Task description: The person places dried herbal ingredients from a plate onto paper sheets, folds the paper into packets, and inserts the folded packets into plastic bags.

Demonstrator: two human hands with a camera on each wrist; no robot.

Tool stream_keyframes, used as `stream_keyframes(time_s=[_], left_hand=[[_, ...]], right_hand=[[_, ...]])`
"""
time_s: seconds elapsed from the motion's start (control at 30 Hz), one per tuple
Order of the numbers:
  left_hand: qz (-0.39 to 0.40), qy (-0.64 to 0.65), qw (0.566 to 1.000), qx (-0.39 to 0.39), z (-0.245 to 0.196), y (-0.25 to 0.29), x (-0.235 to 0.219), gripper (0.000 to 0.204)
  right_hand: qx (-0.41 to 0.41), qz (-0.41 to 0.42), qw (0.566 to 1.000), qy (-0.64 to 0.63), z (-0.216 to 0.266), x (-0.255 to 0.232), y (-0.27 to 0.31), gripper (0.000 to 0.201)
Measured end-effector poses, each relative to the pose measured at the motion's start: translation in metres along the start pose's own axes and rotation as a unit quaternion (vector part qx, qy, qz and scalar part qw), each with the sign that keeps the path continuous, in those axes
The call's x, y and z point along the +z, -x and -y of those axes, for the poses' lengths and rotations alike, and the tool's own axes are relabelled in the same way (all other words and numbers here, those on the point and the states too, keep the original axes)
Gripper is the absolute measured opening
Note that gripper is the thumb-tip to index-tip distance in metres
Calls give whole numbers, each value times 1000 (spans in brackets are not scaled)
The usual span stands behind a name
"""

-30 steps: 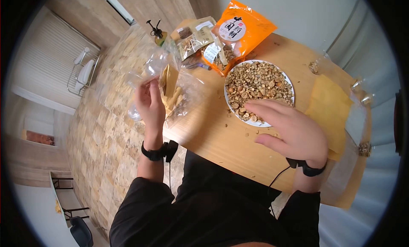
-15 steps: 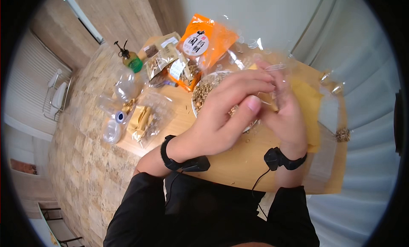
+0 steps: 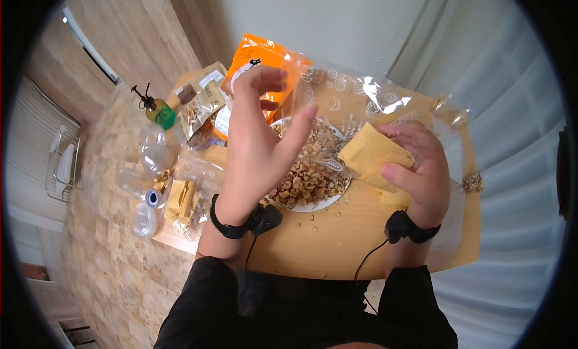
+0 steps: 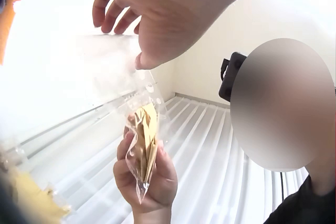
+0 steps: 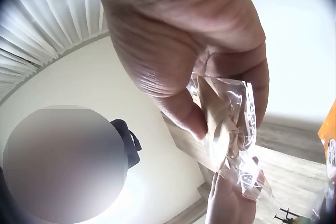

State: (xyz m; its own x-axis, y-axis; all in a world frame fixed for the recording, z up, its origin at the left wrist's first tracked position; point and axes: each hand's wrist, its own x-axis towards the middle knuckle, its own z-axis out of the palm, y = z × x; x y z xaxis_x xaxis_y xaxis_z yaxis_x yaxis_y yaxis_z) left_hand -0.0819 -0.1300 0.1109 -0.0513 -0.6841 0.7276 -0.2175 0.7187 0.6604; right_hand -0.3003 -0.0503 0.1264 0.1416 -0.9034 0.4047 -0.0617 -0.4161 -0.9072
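Observation:
My right hand (image 3: 421, 174) pinches a clear printed bag (image 3: 355, 90) with folded yellow paper pieces (image 3: 373, 156) inside it, thumb in front. The loose part of the bag spreads up and left over the plate (image 3: 328, 204) of dried pieces. My left hand (image 3: 259, 144) is raised beside the bag's left end, thumb apart from its bent fingers. In the left wrist view, the left hand (image 4: 173, 19) is above the bag's far end, with a gap between thumb and fingers. The right wrist view shows the right hand (image 5: 194, 40) round the bag and paper (image 5: 218, 124).
An orange bag (image 3: 256, 48) and smaller packets (image 3: 201, 108) lie behind the plate. At the left are a green spray bottle (image 3: 159, 113), clear plastic bottles (image 3: 155, 150) and a wrapped yellow bundle (image 3: 180, 198). A small clear bag (image 3: 472, 182) lies near the right edge.
The hands, close together half a second ago, have moved apart, the left hand going left. The clear bag now spreads between them, its yellow paper in the right hand.

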Motion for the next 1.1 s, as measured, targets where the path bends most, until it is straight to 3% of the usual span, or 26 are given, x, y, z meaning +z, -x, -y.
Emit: stream_keyframes(time_s=[0.03, 0.1, 0.23, 0.3, 0.47, 0.53, 0.57, 0.63, 1.0, 1.07, 1.1], left_hand=[[-2, -1, 1000, -6, 2, 0, -4, 43], [82, 11, 994, -75, 5, -4, -13, 38], [53, -5, 995, -85, 9, -6, -17, 37], [11, 26, 999, -38, 8, -10, -21, 35], [47, 26, 999, 2, 16, -15, -40, 24], [134, -11, 991, -4, 15, -17, -48, 23], [136, -8, 991, -5, 15, -17, -46, 23], [46, 58, 997, -33, 14, -15, -39, 16], [103, 37, 993, 49, 20, -16, -44, 5], [101, 206, 972, -45, 19, -14, -42, 10], [102, 206, 972, -46, 20, -14, -42, 10]], right_hand=[[13, -13, 1000, 13, 0, 1, 0, 45], [28, -24, 999, 24, -4, 2, -1, 43], [21, -69, 995, 64, -4, 10, -5, 47], [30, -89, 994, 55, -2, 14, -5, 48], [96, -46, 994, -30, -9, -2, -1, 54], [75, -64, 995, -31, -11, 1, -3, 53], [51, -81, 995, -33, -11, 2, -4, 53], [56, -82, 994, -34, -8, 4, -4, 52], [66, -75, 991, -91, -19, -5, -9, 46], [74, -105, 988, -88, -20, -4, -10, 44], [75, -105, 988, -88, -21, -5, -10, 44]])
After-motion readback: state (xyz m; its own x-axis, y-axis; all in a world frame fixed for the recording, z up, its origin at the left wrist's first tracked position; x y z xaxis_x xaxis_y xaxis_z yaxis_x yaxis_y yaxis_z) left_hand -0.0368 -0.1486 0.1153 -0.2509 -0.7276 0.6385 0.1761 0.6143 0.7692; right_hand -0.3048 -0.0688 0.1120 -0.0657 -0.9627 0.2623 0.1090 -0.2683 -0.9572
